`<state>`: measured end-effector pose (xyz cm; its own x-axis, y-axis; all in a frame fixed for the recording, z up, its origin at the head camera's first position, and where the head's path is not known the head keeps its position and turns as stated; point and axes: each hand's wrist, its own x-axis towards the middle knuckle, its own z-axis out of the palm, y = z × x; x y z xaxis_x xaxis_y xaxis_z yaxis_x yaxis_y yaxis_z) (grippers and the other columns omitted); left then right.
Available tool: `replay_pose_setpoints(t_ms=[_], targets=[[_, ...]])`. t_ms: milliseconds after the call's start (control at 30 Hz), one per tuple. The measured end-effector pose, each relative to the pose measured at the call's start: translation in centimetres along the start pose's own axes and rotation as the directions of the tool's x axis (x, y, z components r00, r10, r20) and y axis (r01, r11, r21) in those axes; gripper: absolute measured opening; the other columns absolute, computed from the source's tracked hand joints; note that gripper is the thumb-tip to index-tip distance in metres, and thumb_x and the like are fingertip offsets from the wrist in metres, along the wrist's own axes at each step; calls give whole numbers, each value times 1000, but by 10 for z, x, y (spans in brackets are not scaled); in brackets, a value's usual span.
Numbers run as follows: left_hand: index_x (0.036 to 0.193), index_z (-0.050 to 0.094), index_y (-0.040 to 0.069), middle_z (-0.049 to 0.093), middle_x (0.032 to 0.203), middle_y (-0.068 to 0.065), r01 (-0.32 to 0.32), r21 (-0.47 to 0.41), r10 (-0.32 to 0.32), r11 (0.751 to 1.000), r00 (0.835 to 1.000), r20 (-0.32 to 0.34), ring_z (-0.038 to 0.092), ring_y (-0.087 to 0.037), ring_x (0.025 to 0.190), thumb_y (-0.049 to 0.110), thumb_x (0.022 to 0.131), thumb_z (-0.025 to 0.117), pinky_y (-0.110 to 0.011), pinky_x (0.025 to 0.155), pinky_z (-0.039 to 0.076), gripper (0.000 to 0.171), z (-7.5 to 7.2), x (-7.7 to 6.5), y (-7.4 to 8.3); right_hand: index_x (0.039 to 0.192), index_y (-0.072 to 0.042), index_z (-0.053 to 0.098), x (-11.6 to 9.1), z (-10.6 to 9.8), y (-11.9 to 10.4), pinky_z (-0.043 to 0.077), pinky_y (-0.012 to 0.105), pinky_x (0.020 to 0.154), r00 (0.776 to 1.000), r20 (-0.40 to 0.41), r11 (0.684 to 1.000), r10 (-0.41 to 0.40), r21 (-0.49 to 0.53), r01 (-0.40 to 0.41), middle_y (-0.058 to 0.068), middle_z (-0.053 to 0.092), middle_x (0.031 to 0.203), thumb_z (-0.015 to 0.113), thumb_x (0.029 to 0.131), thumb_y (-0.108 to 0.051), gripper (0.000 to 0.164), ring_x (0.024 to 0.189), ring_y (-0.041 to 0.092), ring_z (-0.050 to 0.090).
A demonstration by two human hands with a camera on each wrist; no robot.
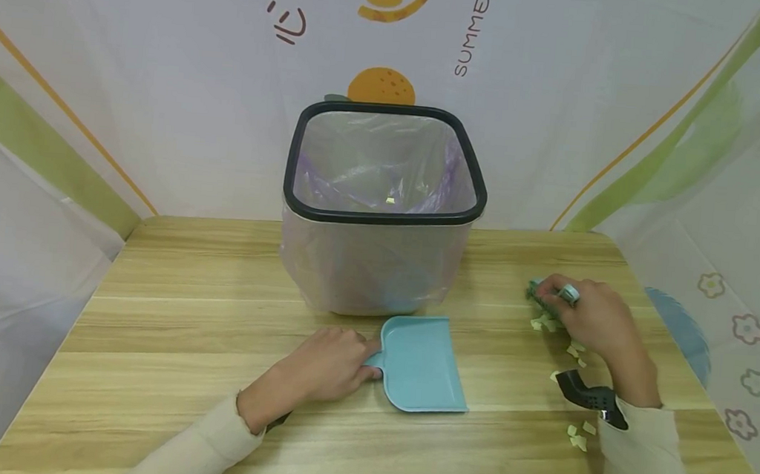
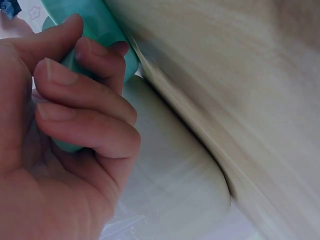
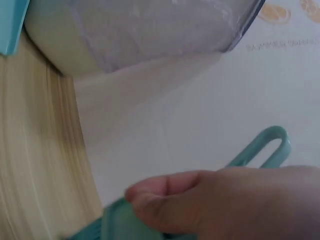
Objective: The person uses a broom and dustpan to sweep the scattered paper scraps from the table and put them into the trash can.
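My left hand grips the handle of a light blue dustpan, which lies on the table with its wide edge facing right. In the left wrist view, the fingers curl round the teal handle. Farther right, my right hand holds a small green brush by its handle, bristles down at the table. Its looped handle end sticks out past the hand in the right wrist view. Pale yellow scraps lie under and beside the brush, and several more scraps lie nearer the front.
A bin with a black rim and a clear liner stands behind the dustpan, a small yellow scrap inside it. The wooden table ends at a printed white curtain at the back and sides.
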<state>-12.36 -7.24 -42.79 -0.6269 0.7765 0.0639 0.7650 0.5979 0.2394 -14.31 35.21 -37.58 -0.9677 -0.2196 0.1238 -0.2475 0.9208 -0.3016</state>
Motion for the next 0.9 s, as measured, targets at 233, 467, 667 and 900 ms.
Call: replay_pose_setpoints(t_ms=[233, 467, 667, 900], targets=[[102, 71, 9, 70, 82, -2, 2, 3, -2, 1000, 1000, 3, 59, -11, 68, 29, 104, 78, -39, 60, 53, 21, 0, 0, 1, 107, -20, 78, -2, 0, -20, 48, 40, 69, 985, 24, 980, -173, 100, 170, -4, 71, 87, 79, 102, -7, 15, 75, 14, 54], [103, 72, 9, 72, 84, -3, 6, 6, -7, 1000, 1000, 4, 64, -14, 70, 28, 104, 79, -40, 62, 54, 20, -1, 0, 1, 104, -31, 77, -7, -2, -32, 49, 32, 71, 947, 34, 933, -320, 184, 309, -16, 71, 97, 83, 96, -1, 31, 83, 3, 57], [102, 71, 9, 71, 83, -3, 6, 5, -6, 1000, 1000, 3, 60, -12, 67, 29, 104, 78, -39, 61, 53, 21, 0, 0, 0, 105, -26, 78, -11, -11, -34, 49, 35, 68, 965, -35, 955, -261, 138, 263, -11, 72, 96, 82, 96, 0, 27, 78, 8, 57], [103, 71, 9, 71, 84, -3, 1, 11, -1, 1000, 1000, 2, 60, -13, 67, 29, 104, 78, -39, 60, 53, 21, 0, 1, 1, 111, -13, 76, -17, -22, -12, 34, 36, 56, 990, -98, 995, -97, -3, 97, -8, 49, 66, 76, 104, -6, 10, 58, 14, 38]])
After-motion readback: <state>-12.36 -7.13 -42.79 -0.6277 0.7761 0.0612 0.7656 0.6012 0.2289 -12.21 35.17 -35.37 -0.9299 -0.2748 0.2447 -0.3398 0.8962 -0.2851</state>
